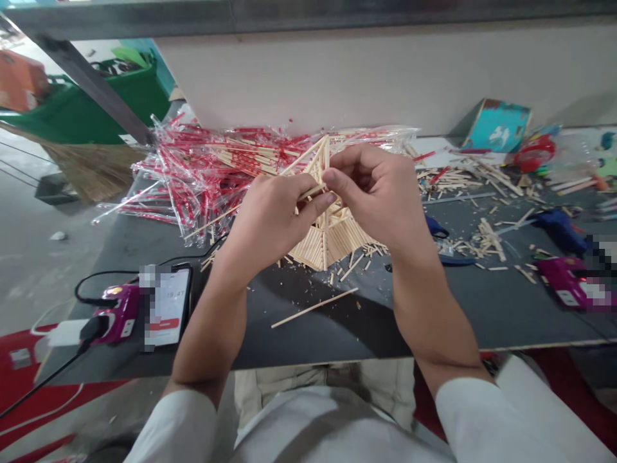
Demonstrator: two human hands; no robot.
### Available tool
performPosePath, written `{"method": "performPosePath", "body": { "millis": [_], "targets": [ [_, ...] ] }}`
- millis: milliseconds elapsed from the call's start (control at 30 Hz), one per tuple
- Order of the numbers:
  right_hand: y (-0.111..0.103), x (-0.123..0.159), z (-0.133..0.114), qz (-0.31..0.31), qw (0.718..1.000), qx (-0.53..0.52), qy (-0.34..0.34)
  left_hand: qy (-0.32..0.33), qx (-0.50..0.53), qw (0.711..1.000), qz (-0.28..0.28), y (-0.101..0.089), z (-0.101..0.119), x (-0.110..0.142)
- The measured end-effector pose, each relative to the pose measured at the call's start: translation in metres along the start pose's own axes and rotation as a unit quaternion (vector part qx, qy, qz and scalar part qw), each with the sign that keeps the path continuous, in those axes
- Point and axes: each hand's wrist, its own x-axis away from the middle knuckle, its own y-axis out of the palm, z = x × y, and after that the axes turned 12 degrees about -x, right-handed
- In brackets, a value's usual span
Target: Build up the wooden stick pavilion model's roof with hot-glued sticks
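Observation:
A pointed model built of thin wooden sticks (332, 241) stands on the dark table, its flared lower part made of rows of sticks. My left hand (270, 215) is closed at its left side, with a thin wooden stick (314, 190) between thumb and index finger. Against the upper part of the model, my right hand (385, 196) pinches with thumb and index finger, right by that stick's end. The fingers cover part of the model's middle. One loose stick (313, 308) lies in front, nearer to me.
Behind the model is a heap of red-and-clear plastic-wrapped sticks (193, 167). Cut stick pieces (491, 238) are scattered at right. A phone (168, 305) and a purple power adapter (118, 312) lie at left. A metal bar (308, 16) crosses above.

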Motion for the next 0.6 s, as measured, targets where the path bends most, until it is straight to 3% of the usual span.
{"method": "performPosePath", "body": {
  "millis": [300,467,600],
  "targets": [
    [-0.016,-0.002,-0.008,0.064,0.997,0.024,-0.022,-0.056,-0.007,0.996,0.066,-0.033,-0.02,0.011],
    [-0.018,-0.005,0.002,0.089,0.993,0.034,-0.063,-0.055,0.001,0.993,0.108,-0.033,-0.029,0.01],
    [-0.012,-0.006,0.008,0.074,0.994,0.041,-0.069,-0.056,0.01,0.995,0.086,-0.028,-0.024,0.007]
  ]
}}
